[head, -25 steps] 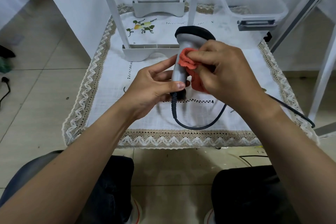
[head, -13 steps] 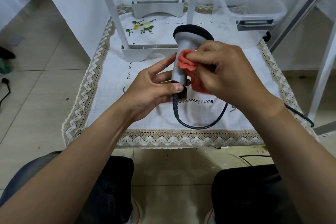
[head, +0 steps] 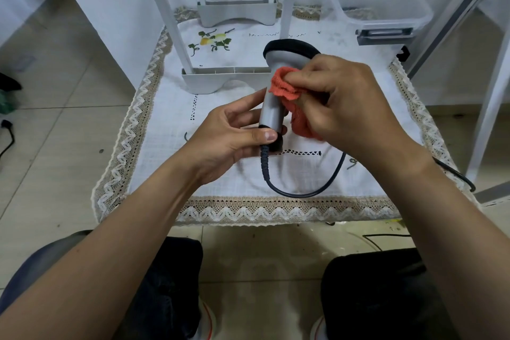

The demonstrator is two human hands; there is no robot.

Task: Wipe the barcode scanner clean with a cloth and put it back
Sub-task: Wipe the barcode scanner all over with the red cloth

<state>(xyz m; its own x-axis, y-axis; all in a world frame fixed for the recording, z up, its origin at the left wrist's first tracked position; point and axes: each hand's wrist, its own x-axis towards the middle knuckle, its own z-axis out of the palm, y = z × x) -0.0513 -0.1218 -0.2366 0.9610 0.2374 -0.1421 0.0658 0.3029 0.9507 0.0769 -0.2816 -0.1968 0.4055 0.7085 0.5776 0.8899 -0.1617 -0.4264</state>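
Gripping scanner point(head: 273, 107) base still, left hand point(head: 229, 135); right hand point(head: 342, 102) pinching cloth point(head: 287, 88), shifted higher up handle.

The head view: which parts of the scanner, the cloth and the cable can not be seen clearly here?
- Barcode scanner: its window side faces away from the head camera; its right side is behind the orange cloth.
- Orange cloth: mostly bunched inside the right hand.
- Handle base: partly covered by the left hand thumb.
- Cable: passes behind the right forearm; its far end is not visible.
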